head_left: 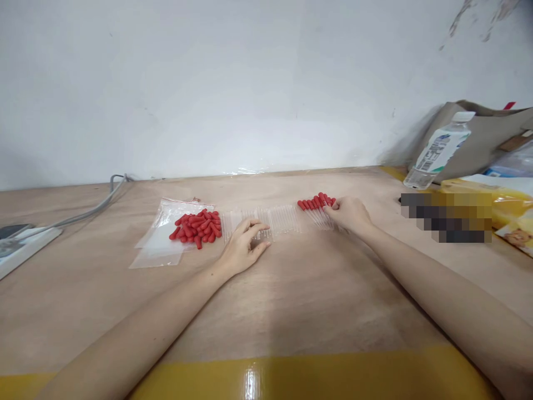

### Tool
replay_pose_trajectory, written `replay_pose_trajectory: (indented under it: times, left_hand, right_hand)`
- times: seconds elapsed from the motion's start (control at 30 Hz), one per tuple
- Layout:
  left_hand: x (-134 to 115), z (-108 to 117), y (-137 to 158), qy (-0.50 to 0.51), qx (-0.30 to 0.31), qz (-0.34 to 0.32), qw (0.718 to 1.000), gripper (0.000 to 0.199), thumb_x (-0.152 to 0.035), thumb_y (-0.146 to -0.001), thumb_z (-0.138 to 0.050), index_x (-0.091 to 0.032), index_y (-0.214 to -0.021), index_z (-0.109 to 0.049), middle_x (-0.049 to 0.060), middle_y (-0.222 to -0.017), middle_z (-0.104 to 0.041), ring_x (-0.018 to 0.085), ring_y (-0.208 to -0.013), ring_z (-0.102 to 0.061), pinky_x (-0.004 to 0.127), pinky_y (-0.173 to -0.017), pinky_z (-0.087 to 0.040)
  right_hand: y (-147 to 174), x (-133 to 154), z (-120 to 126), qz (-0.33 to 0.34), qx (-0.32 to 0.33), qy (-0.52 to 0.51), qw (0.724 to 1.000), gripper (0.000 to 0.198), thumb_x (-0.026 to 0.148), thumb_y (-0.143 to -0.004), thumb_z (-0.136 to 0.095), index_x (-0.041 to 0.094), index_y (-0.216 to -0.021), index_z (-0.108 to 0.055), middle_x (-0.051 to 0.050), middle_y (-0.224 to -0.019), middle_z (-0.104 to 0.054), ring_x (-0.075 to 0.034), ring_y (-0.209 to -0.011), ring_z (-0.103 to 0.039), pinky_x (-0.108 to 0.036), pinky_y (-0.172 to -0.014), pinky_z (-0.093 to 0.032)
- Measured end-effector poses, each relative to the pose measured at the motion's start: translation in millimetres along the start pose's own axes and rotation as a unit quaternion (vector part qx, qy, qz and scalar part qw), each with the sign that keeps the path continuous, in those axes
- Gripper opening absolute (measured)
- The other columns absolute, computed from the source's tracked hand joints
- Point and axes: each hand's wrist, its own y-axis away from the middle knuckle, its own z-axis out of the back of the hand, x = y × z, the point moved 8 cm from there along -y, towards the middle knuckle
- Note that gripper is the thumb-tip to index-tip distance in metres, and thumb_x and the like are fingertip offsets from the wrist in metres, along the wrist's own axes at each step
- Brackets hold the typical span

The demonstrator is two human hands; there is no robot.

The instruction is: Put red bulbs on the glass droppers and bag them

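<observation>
My left hand (245, 247) rests over a row of clear thin tubes (285, 219), its thumb and fingers apart and nothing visible between them. Off to the right, my right hand (352, 213) pinches at the end of a row of droppers (318, 214), clear tubes with red rubber bulbs on their far ends. The dropper in its fingertips is mostly hidden by the fingers. Left of the tubes, a pile of loose red rubber bulbs (197, 226) lies partly on clear plastic bags (156, 244).
A plastic bottle (439, 150) leans against a grey bag (483, 133) at the back right, near yellow packaging (508, 200) and a blurred-out patch. Grey cables (95, 208) run to a white object (31, 250) on the left. Yellow tape (291, 375) lines the table's front edge.
</observation>
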Motion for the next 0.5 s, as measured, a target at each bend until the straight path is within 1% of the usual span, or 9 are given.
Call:
replay_pose_trajectory:
  times: [0.17, 0.27, 0.33, 0.4, 0.5]
  left_hand:
    - [0, -1, 0, 0.002, 0.008, 0.004, 1.0, 0.023, -0.021, -0.08, -0.055, -0.019, -0.103, -0.057, 0.007, -0.099, -0.053, 0.018, -0.093, -0.051, 0.032, -0.081, -0.046]
    - [1, -2, 0, 0.003, 0.011, 0.005, 1.0, 0.023, -0.021, -0.08, -0.055, -0.019, -0.102, -0.057, 0.007, -0.099, -0.053, 0.017, -0.093, -0.051, 0.031, -0.08, -0.046]
    - [0, -2, 0, 0.001, 0.009, 0.004, 1.0, 0.022, -0.02, -0.08, -0.055, -0.019, -0.102, -0.057, 0.007, -0.098, -0.053, 0.018, -0.093, -0.051, 0.032, -0.08, -0.045]
    - [0, -1, -1, -0.003, 0.003, 0.008, 1.0, 0.019, -0.02, -0.079, -0.055, -0.019, -0.099, -0.058, 0.006, -0.095, -0.053, 0.018, -0.091, -0.051, 0.032, -0.08, -0.045]
    - [1, 1, -1, -0.014, -0.008, 0.02, 1.0, 0.012, -0.021, -0.079, -0.056, -0.018, -0.09, -0.059, 0.005, -0.088, -0.052, 0.018, -0.086, -0.051, 0.032, -0.078, -0.044]
  right_hand:
    - [4, 4, 0, -0.018, 0.039, 0.028, 0.999, 0.032, 0.045, -0.07, -0.051, 0.018, -0.053, -0.056, -0.006, -0.061, -0.06, -0.017, -0.058, -0.055, -0.024, -0.048, -0.029]
    - [6, 7, 2, -0.014, 0.035, 0.026, 0.999, 0.033, 0.046, -0.071, -0.05, 0.019, -0.053, -0.055, -0.005, -0.062, -0.06, -0.016, -0.058, -0.054, -0.024, -0.048, -0.029]
    - [10, 16, 3, 0.01, 0.015, 0.018, 1.0, 0.031, 0.044, -0.072, -0.049, 0.019, -0.054, -0.055, -0.004, -0.062, -0.06, -0.016, -0.058, -0.054, -0.024, -0.049, -0.029]
    - [17, 31, 1, 0.057, 0.003, 0.0, 0.998, 0.029, 0.042, -0.074, -0.049, 0.02, -0.056, -0.056, -0.003, -0.063, -0.061, -0.016, -0.06, -0.054, -0.025, -0.05, -0.03]
    - [27, 57, -7, 0.122, 0.012, -0.024, 0.992, 0.025, 0.038, -0.075, -0.049, 0.02, -0.061, -0.06, -0.004, -0.065, -0.062, -0.018, -0.065, -0.056, -0.026, -0.054, -0.033]
